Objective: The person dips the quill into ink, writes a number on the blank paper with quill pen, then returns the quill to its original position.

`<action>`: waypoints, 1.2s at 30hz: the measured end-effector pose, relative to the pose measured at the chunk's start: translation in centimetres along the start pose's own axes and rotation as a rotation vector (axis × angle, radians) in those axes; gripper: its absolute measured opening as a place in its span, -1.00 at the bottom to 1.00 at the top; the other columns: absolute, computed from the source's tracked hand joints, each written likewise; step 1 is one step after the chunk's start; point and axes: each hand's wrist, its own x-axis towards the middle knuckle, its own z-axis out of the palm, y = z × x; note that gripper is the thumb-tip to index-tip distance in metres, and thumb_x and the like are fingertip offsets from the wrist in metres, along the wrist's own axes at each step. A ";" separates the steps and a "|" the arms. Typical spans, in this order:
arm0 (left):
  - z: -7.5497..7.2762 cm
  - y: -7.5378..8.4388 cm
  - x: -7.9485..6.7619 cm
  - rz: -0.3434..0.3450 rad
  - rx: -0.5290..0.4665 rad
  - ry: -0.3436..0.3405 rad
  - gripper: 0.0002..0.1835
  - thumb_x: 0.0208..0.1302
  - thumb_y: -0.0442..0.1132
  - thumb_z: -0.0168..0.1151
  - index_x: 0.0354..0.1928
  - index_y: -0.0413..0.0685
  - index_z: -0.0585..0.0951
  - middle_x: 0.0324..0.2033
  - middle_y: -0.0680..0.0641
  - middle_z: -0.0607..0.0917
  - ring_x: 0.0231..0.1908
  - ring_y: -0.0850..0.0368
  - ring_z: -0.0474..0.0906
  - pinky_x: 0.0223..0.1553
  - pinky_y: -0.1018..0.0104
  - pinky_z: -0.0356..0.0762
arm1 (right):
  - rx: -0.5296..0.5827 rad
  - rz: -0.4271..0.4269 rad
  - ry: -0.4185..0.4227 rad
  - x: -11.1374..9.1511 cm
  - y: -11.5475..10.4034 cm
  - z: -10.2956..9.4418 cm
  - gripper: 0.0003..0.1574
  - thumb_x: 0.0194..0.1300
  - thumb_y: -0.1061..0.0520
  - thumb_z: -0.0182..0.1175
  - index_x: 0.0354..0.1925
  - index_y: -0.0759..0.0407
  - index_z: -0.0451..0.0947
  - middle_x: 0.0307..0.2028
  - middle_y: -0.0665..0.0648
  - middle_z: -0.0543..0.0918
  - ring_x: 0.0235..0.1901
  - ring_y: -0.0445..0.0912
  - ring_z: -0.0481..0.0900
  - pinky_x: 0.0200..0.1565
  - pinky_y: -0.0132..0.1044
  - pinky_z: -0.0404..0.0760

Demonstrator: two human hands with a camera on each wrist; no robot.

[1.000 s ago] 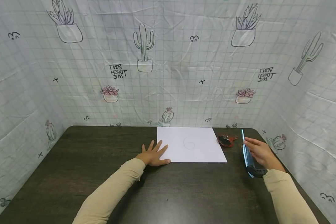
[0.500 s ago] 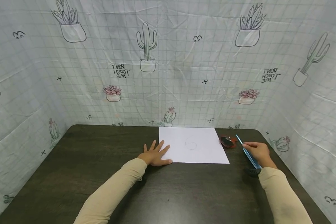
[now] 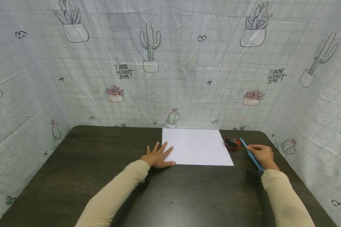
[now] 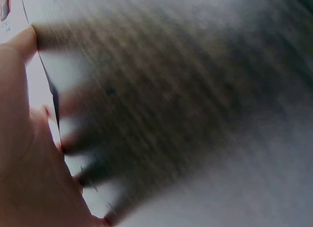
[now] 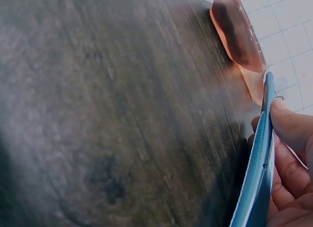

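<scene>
My left hand [image 3: 157, 158] rests with spread fingers on the left edge of a white sheet of paper [image 3: 210, 138]. A faint "6" is drawn on the sheet. In the left wrist view, the thumb and fingers [image 4: 24, 41] lie along the paper's edge. My right hand [image 3: 262, 155] pinches a long blue comb [image 3: 252, 156] between thumb and fingers, right of the paper. Fine teeth show along one side of the comb [image 5: 259, 158] in the right wrist view. Its far end points at a translucent red thing with a dark middle [image 3: 232, 143], whose kind I cannot tell.
The dark wooden table [image 3: 170, 195] reaches back to a white cloth backdrop [image 3: 182, 66] printed with cacti and a grid. Cloth also hangs along the left and right sides. The black item [image 3: 255, 174] under the right wrist is partly hidden.
The right hand has shifted slightly left and turned, so the comb now slants with its far end close to the red thing. The left hand has stayed on the paper.
</scene>
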 end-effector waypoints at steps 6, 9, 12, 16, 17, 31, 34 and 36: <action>0.0 0.0 0.1 0.000 -0.014 0.005 -0.12 0.25 0.47 -0.15 0.52 0.38 -0.12 0.52 0.03 -0.26 0.47 -0.18 -0.46 0.28 -0.41 -0.48 | 0.000 -0.005 0.012 0.1 0.1 0.2 -0.39 0.35 -0.10 0.17 0.05 0.41 0.56 0.10 0.47 0.51 0.07 0.30 0.41 -0.03 0.11 0.40; -0.5 0.4 -0.5 -0.007 -0.019 -0.006 -0.14 0.30 0.42 -0.14 0.53 0.34 -0.11 0.52 0.02 -0.26 0.47 -0.17 -0.46 0.29 -0.39 -0.46 | 0.000 -0.006 0.015 0.1 0.0 0.2 -0.40 0.35 -0.09 0.16 0.05 0.42 0.56 0.08 0.46 0.53 0.05 0.29 0.41 -0.06 0.09 0.41; -0.6 0.5 -0.5 -0.003 -0.005 -0.005 -0.15 0.31 0.41 -0.14 0.53 0.34 -0.11 0.52 0.01 -0.27 0.47 -0.18 -0.45 0.29 -0.39 -0.44 | -0.007 -0.006 0.015 -0.1 -0.1 0.2 -0.39 0.36 -0.10 0.15 0.06 0.41 0.55 0.06 0.45 0.54 0.03 0.28 0.40 -0.10 0.07 0.40; -0.5 0.5 -0.4 -0.002 0.007 -0.004 -0.15 0.31 0.41 -0.14 0.53 0.33 -0.12 0.52 0.00 -0.26 0.47 -0.18 -0.44 0.29 -0.40 -0.42 | -0.016 -0.022 0.017 -0.3 -0.3 0.1 -0.39 0.36 -0.12 0.15 0.06 0.39 0.56 0.07 0.45 0.54 0.04 0.27 0.41 -0.12 0.02 0.40; -0.6 0.5 -0.5 -0.002 0.008 -0.004 -0.15 0.31 0.41 -0.14 0.53 0.33 -0.12 0.52 0.00 -0.26 0.47 -0.18 -0.44 0.29 -0.40 -0.42 | -0.016 -0.027 0.019 -0.3 -0.3 0.1 -0.39 0.35 -0.12 0.16 0.06 0.39 0.56 0.07 0.45 0.53 0.04 0.27 0.41 -0.12 0.01 0.40; -0.7 0.5 -0.6 -0.012 0.005 -0.013 -0.15 0.31 0.40 -0.14 0.53 0.35 -0.13 0.52 0.02 -0.28 0.47 -0.17 -0.46 0.30 -0.38 -0.45 | -0.028 -0.078 -0.005 0.1 0.2 0.2 -0.37 0.37 -0.13 0.12 0.10 0.38 0.54 0.12 0.46 0.51 0.10 0.31 0.40 -0.07 0.04 0.44; -0.6 0.5 -0.5 -0.018 0.005 -0.024 -0.14 0.31 0.40 -0.15 0.53 0.35 -0.16 0.52 0.02 -0.31 0.47 -0.17 -0.48 0.30 -0.37 -0.47 | -0.030 -0.083 -0.011 0.0 0.2 0.1 -0.35 0.37 -0.14 0.11 0.10 0.39 0.53 0.13 0.47 0.50 0.11 0.33 0.38 -0.04 0.10 0.43; -0.5 0.5 -0.5 -0.024 0.003 -0.030 -0.14 0.31 0.41 -0.15 0.53 0.34 -0.18 0.51 0.03 -0.33 0.47 -0.16 -0.50 0.30 -0.36 -0.50 | -0.031 -0.079 -0.013 -0.1 0.1 0.0 -0.34 0.38 -0.15 0.10 0.11 0.39 0.53 0.13 0.47 0.49 0.13 0.34 0.36 -0.01 0.12 0.42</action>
